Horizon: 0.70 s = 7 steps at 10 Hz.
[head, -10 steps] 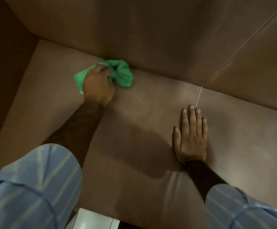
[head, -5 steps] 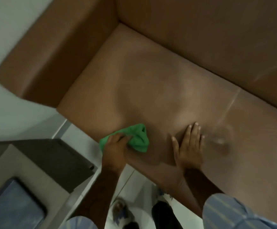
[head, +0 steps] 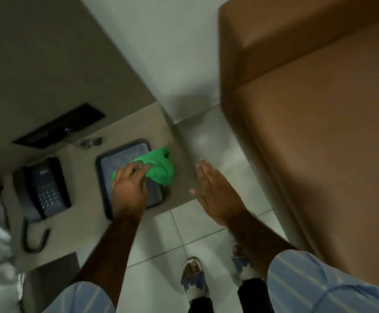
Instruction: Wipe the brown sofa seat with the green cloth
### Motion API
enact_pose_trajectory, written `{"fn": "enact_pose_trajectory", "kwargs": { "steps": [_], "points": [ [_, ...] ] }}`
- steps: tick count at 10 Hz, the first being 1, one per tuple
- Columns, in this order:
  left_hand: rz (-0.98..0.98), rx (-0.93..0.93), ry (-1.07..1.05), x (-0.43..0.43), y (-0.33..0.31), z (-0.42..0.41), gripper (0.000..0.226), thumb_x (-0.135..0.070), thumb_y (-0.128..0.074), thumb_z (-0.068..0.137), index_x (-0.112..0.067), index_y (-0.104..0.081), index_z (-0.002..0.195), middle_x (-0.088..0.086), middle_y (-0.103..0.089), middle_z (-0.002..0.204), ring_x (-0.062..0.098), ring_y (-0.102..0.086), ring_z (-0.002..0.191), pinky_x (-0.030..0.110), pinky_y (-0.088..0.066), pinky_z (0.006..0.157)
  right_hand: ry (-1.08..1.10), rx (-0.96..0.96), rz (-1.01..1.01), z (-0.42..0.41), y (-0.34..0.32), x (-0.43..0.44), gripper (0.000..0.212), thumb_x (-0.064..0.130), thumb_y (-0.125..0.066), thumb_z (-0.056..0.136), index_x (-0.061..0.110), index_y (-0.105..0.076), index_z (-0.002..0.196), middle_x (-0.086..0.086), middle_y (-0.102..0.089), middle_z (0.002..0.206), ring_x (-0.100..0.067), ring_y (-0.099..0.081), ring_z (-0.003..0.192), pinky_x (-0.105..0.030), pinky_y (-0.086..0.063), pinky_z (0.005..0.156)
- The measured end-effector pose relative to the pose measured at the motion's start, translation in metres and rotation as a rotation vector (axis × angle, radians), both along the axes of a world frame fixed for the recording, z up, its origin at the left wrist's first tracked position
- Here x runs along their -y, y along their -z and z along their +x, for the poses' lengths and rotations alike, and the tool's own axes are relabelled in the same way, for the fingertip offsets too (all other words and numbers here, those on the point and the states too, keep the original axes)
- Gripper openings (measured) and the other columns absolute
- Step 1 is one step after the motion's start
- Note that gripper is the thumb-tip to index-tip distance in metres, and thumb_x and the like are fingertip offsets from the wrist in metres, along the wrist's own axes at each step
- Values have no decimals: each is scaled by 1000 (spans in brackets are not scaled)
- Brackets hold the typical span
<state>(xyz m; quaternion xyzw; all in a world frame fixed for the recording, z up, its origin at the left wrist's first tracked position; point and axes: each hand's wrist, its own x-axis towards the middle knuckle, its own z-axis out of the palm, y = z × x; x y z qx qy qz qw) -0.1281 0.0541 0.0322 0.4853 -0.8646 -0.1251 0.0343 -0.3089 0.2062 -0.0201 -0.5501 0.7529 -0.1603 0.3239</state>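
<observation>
My left hand (head: pixel 130 188) grips the crumpled green cloth (head: pixel 160 167) over a dark tray (head: pixel 107 163) on a beige side table (head: pixel 66 220). The cloth hangs past the tray's far right corner. My right hand (head: pixel 215 195) is flat and open in the air above the tiled floor, between the table and the brown sofa. The brown sofa seat (head: pixel 333 159) fills the right side of the view, with its armrest (head: pixel 274 35) at the top right. Neither hand touches the sofa.
A black desk telephone (head: pixel 43 188) with a coiled cord lies on the side table left of the tray. A dark slot (head: pixel 60 127) sits in the panel behind it. My sandalled feet (head: pixel 193 279) stand on the pale floor tiles (head: pixel 209 143) beside the sofa.
The view swung left from the sofa seat to the side table. My left hand carried the green cloth off the seat's front edge to above the tray. My right hand lifted off the seat.
</observation>
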Motion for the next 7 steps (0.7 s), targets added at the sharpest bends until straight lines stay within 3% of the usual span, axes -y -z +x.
{"fn": "enact_pose_trajectory", "kwargs": {
  "steps": [2, 3, 4, 5, 6, 7],
  "points": [
    [26, 50, -35, 20, 51, 73, 43, 1, -61, 80, -17, -67, 119, 16, -63, 123, 38, -56, 112, 47, -49, 99, -189, -90, 42, 59, 47, 52, 71, 41, -39, 110, 2, -17, 166, -17, -10, 177, -30, -10, 165, -42, -13, 135],
    [159, 125, -14, 4, 78, 88, 46, -16, -56, 90, -21, -52, 136, 13, -47, 146, 33, -42, 134, 46, -35, 114, -258, -213, 76, 70, 66, 45, 75, 45, -35, 110, 3, -10, 166, -16, -2, 178, -30, -3, 166, -43, -10, 136],
    [223, 184, 64, -17, 96, 97, 65, -52, -33, 97, -23, -15, 152, 8, -11, 163, 27, -8, 150, 47, -11, 122, -304, -296, 54, 66, 71, 40, 78, 45, -39, 108, 2, -9, 166, -18, -3, 177, -31, -4, 165, -45, -10, 136],
    [262, 245, 104, -17, 90, 98, 76, -66, -14, 93, -21, -3, 153, 9, -1, 164, 25, 1, 151, 51, -10, 122, -376, -310, 159, 59, 48, 52, 81, 49, -37, 108, 4, -3, 167, -16, 2, 178, -30, 1, 166, -41, -5, 136],
    [303, 219, 77, 3, 48, 95, 80, -69, -13, 91, -18, -6, 153, 9, -5, 164, 24, -2, 151, 52, -13, 122, -271, -217, 154, 44, -11, 78, 82, 53, -42, 106, 10, -8, 167, -12, -4, 178, -26, -4, 165, -41, -10, 136],
    [246, 199, 117, 34, -14, 89, 80, -66, -18, 92, -16, -7, 153, 8, -5, 164, 23, -2, 151, 49, -10, 123, -75, -126, -41, 18, -112, 100, 85, 64, -36, 103, 20, -5, 168, 2, 0, 178, -9, 5, 161, -31, -2, 130]
  ]
}}
